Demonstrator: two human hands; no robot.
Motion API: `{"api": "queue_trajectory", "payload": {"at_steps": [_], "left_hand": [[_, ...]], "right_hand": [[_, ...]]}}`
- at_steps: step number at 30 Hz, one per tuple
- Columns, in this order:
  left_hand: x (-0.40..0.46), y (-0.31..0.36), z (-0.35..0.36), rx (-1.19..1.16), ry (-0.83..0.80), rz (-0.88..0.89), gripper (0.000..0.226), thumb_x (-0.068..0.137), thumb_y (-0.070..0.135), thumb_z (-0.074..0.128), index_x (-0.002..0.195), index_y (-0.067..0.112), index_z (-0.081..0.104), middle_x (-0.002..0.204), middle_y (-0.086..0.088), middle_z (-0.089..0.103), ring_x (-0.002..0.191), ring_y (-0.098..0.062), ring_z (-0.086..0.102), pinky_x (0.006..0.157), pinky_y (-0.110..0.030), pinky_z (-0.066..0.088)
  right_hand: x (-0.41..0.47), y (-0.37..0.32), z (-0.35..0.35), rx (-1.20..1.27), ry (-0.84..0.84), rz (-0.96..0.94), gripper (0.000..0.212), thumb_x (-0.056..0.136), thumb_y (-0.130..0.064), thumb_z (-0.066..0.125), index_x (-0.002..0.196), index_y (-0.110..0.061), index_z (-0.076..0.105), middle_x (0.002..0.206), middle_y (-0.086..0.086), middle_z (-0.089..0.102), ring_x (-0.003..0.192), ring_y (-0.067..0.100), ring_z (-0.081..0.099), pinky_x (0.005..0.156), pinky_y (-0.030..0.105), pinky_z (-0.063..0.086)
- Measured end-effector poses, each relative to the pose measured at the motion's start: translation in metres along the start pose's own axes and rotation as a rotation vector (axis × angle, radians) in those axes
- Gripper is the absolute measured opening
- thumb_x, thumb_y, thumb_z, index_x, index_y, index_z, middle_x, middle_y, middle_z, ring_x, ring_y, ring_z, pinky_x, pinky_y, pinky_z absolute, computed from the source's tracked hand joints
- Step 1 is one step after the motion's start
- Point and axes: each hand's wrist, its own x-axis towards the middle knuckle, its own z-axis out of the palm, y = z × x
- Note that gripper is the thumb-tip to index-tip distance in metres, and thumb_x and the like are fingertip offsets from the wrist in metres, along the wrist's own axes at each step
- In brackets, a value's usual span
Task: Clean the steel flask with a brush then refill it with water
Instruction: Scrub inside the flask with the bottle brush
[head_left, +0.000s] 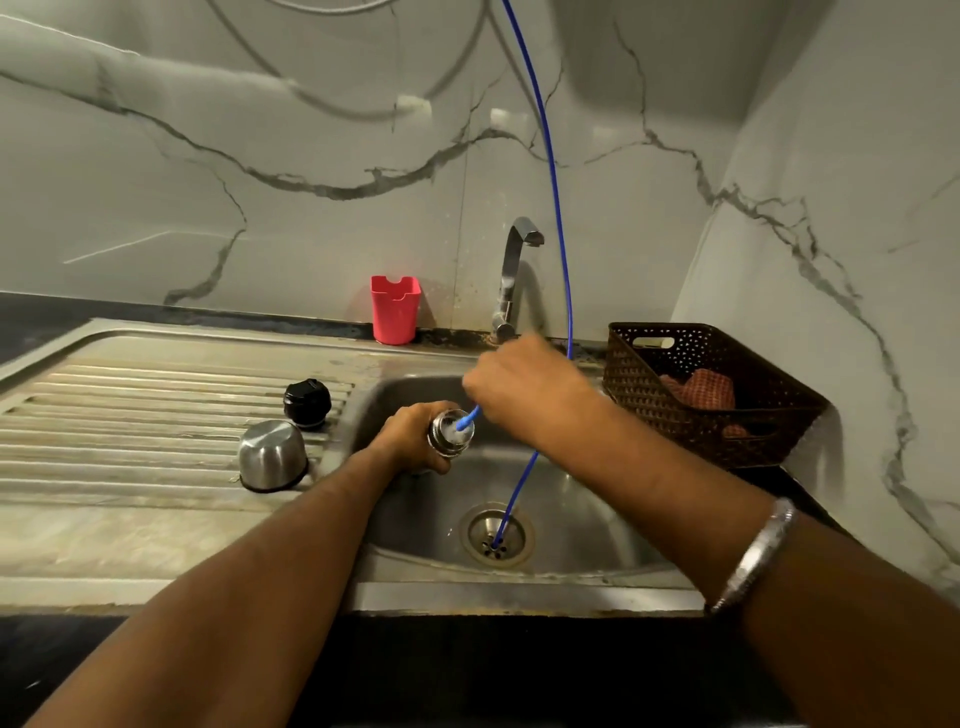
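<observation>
Left hand (415, 436) is wrapped around the steel flask (449, 433), holding it over the sink (587, 525) with its open mouth tipped toward us. Right hand (524, 387) is closed around the handle of the brush (467, 420) — the blue handle runs down from the fist and the head sits right at the flask's mouth, white foam or bristles showing in the opening. The two hands are close together, one above the other, each clamped on its own thing.

So by my reading we're in the scrubbing stage. The flask is already opened up: its steel cup (272, 457) is upside down on the draining board (130, 415), and the black stopper (307, 402) stands just behind it, both well apart from the flask.

What's left, as I judge it — finish the brushing, rinse out the suds, then the refill. The tap (514, 275) at the back shows no water running that I can make out. A thin blue tube (556, 208) drops from above, passes behind the right hand and ends at the drain (496, 535); whether that's the water source, I can't tell.

Further out: a red holder (395, 309) against the wall, and a brown basket (717, 395) with a reddish cloth (701, 389) in it on the right.
</observation>
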Motion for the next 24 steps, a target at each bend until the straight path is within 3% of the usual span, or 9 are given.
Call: {"api": "queue_trajectory", "payload": {"at_steps": [2, 5, 8, 10, 14, 20, 21, 22, 24], "left_hand": [[-0.001, 0.006, 0.001, 0.032, 0.006, -0.011, 0.061, 0.059, 0.015, 0.089, 0.115, 0.028, 0.07, 0.091, 0.012, 0.067, 0.099, -0.014, 0.067, 0.074, -0.023, 0.041], [-0.002, 0.01, 0.002, 0.105, 0.042, -0.001, 0.065, 0.062, 0.028, 0.092, 0.121, 0.033, 0.066, 0.109, 0.008, 0.074, 0.108, -0.016, 0.067, 0.077, -0.024, 0.04], [-0.001, 0.015, 0.002, 0.18, 0.035, -0.045, 0.063, 0.067, 0.04, 0.09, 0.123, 0.039, 0.061, 0.108, 0.012, 0.072, 0.109, -0.016, 0.067, 0.079, -0.026, 0.042], [-0.002, 0.017, 0.005, 0.288, -0.015, 0.003, 0.06, 0.063, 0.039, 0.091, 0.114, 0.042, 0.062, 0.094, 0.016, 0.07, 0.104, -0.016, 0.069, 0.078, -0.03, 0.048], [-0.001, 0.022, 0.013, 0.429, -0.071, 0.113, 0.06, 0.058, 0.035, 0.091, 0.11, 0.038, 0.061, 0.1, 0.011, 0.074, 0.097, -0.017, 0.069, 0.085, -0.035, 0.053], [0.003, 0.021, 0.016, 0.485, -0.07, 0.146, 0.058, 0.06, 0.036, 0.089, 0.109, 0.039, 0.059, 0.098, 0.009, 0.073, 0.094, -0.019, 0.069, 0.081, -0.034, 0.051], [0.004, 0.021, 0.016, 0.499, -0.077, 0.152, 0.058, 0.059, 0.036, 0.089, 0.109, 0.038, 0.059, 0.099, 0.009, 0.073, 0.095, -0.019, 0.069, 0.083, -0.035, 0.052], [0.004, 0.021, 0.016, 0.52, -0.093, 0.166, 0.06, 0.058, 0.037, 0.089, 0.11, 0.038, 0.059, 0.099, 0.01, 0.073, 0.095, -0.019, 0.069, 0.084, -0.035, 0.053], [0.004, 0.021, 0.016, 0.574, -0.138, 0.197, 0.06, 0.058, 0.036, 0.089, 0.11, 0.038, 0.06, 0.101, 0.009, 0.073, 0.096, -0.02, 0.069, 0.083, -0.036, 0.053]], "right_hand": [[0.005, -0.012, 0.016, -0.086, -0.073, 0.028, 0.012, 0.101, -0.02, 0.056, 0.102, -0.017, 0.067, 0.089, 0.002, 0.059, 0.083, 0.023, 0.059, 0.07, 0.035, 0.047], [0.006, -0.031, 0.041, -0.14, -0.051, 0.012, 0.013, 0.102, -0.022, 0.054, 0.097, -0.014, 0.063, 0.08, 0.001, 0.056, 0.084, 0.022, 0.062, 0.074, 0.034, 0.052], [0.006, -0.04, 0.065, -0.129, 0.045, -0.015, 0.021, 0.105, -0.015, 0.048, 0.115, -0.008, 0.066, 0.099, 0.007, 0.069, 0.094, 0.026, 0.068, 0.069, 0.036, 0.048], [0.003, -0.04, 0.079, -0.09, -0.028, -0.023, 0.025, 0.105, -0.012, 0.047, 0.122, -0.009, 0.064, 0.109, 0.009, 0.07, 0.097, 0.028, 0.069, 0.069, 0.038, 0.046], [-0.007, -0.031, 0.088, 0.1, -0.165, 0.119, 0.027, 0.103, -0.009, 0.047, 0.125, -0.006, 0.062, 0.12, 0.01, 0.067, 0.11, 0.03, 0.066, 0.078, 0.038, 0.046], [-0.012, -0.042, 0.102, -0.146, -0.018, -0.011, 0.024, 0.102, -0.005, 0.046, 0.117, -0.007, 0.064, 0.103, 0.009, 0.07, 0.092, 0.027, 0.069, 0.072, 0.036, 0.052], [-0.013, -0.045, 0.106, -0.08, -0.055, 0.033, 0.025, 0.101, -0.006, 0.046, 0.119, -0.009, 0.063, 0.104, 0.008, 0.069, 0.092, 0.028, 0.069, 0.073, 0.037, 0.052], [-0.011, -0.044, 0.107, 0.143, -0.14, 0.159, 0.024, 0.1, -0.009, 0.047, 0.119, -0.011, 0.062, 0.106, 0.008, 0.069, 0.094, 0.028, 0.069, 0.074, 0.037, 0.052], [-0.006, -0.035, 0.106, 0.908, -0.367, 0.571, 0.018, 0.098, -0.016, 0.048, 0.103, -0.012, 0.065, 0.086, 0.008, 0.067, 0.073, 0.022, 0.067, 0.059, 0.028, 0.048]]}}
